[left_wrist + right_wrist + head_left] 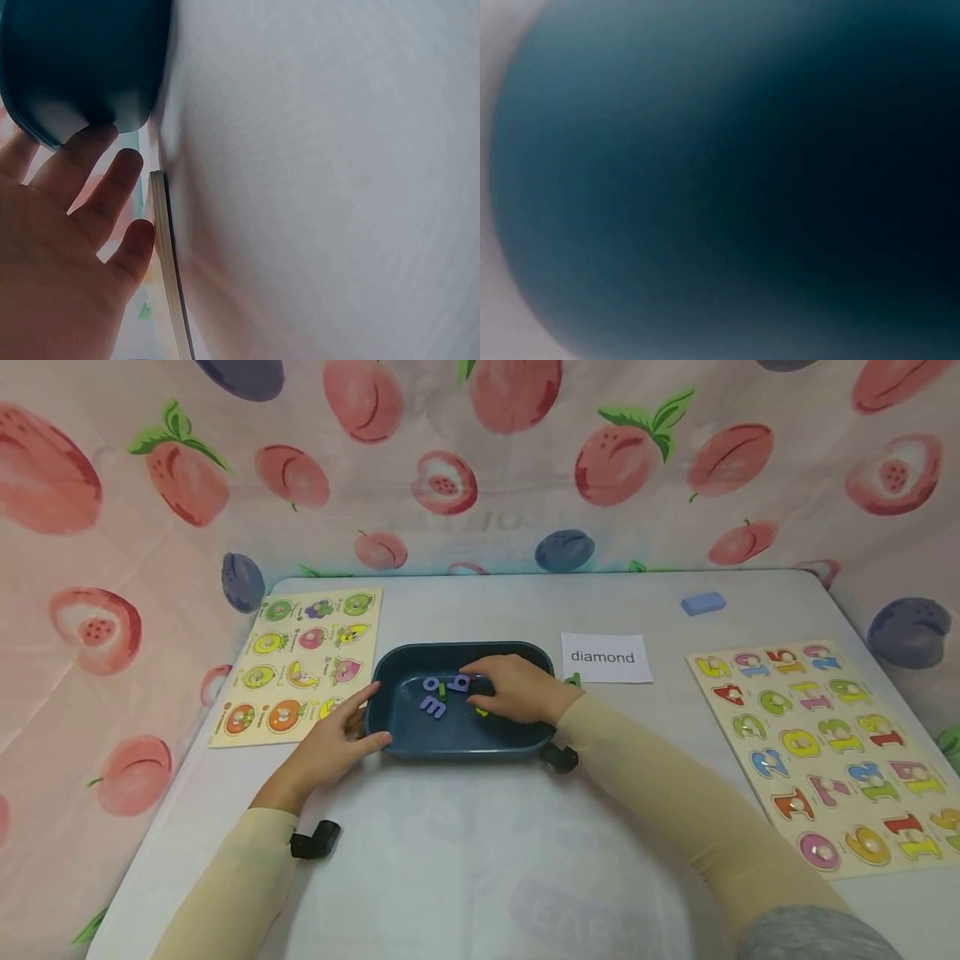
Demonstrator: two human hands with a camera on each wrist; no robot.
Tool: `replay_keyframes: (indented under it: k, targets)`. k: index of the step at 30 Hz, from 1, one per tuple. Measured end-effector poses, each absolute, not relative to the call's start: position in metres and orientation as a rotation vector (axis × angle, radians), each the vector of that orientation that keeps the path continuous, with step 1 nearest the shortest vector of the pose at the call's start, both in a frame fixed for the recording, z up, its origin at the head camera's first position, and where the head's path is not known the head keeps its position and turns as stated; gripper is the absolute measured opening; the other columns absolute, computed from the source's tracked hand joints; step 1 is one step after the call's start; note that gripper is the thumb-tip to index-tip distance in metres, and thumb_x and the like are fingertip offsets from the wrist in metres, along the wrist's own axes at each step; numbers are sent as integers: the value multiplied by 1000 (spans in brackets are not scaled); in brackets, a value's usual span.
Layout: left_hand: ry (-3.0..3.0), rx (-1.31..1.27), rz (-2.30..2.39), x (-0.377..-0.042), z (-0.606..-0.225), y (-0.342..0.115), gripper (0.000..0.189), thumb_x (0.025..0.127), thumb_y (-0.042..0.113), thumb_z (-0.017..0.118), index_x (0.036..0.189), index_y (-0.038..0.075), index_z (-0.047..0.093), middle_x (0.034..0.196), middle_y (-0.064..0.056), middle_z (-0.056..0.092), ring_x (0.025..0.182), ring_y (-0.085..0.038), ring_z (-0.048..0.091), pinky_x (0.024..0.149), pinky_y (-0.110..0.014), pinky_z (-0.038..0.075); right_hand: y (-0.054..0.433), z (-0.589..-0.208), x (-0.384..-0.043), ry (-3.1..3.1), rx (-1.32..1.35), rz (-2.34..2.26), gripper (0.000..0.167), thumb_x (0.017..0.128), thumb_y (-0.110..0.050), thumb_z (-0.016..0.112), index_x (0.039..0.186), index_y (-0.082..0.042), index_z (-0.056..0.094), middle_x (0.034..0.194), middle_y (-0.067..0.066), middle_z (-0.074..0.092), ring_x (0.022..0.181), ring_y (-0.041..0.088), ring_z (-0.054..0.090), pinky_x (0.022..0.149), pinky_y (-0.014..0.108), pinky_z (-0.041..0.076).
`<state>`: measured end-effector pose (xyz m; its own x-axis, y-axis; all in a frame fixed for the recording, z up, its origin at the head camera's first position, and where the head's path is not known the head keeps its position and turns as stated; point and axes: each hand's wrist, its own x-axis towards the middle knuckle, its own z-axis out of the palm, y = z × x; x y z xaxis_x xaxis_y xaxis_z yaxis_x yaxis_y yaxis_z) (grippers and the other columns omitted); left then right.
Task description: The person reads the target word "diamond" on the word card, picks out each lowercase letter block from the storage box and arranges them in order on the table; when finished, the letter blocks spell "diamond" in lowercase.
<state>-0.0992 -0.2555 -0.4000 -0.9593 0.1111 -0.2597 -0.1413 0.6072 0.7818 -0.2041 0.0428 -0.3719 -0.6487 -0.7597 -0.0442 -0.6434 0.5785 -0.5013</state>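
A dark blue tray (405,735) lies on the table with several letter pieces in it. Purple ones include an m (432,707), an o (431,683) and another purple letter (458,683); a small green letter (442,692) lies among them. My right hand (519,689) reaches into the tray, thumb and index finger apart beside that other purple letter. A yellow piece (482,712) shows partly under this hand. My left hand (333,752) touches the tray's left end, fingers spread in the left wrist view. The blurred tray wall (592,180) fills the right wrist view.
A white card (607,658) reading "diamond" lies behind the tray, with a green letter (573,679) beside it. A fruit puzzle board (296,664) is at left, a number puzzle board (825,752) at right. A blue block (703,603) sits at the back right.
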Motion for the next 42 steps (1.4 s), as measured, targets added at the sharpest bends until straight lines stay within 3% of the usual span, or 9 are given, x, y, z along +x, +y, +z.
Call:
replay_keyframes:
  k: [15, 42]
  targets:
    - [2569, -34, 1263, -99, -398, -256, 85, 92, 41, 74, 160, 35, 23, 157, -19, 36, 142, -34, 38, 113, -61, 25, 29, -387, -211, 2513, -1065, -534, 60, 98, -28, 66, 148, -1, 46, 149, 14, 49, 139, 27, 43, 116, 39, 30]
    - [2572, -28, 1265, -98, -398, -255, 85, 92, 41, 73, 160, 34, 23, 157, -22, 33, 142, -37, 36, 112, -62, 26, 27, -391, -211, 2556, -987, -490, 61, 98, -32, 65, 147, -1, 46, 149, 15, 49, 140, 28, 41, 117, 40, 28]
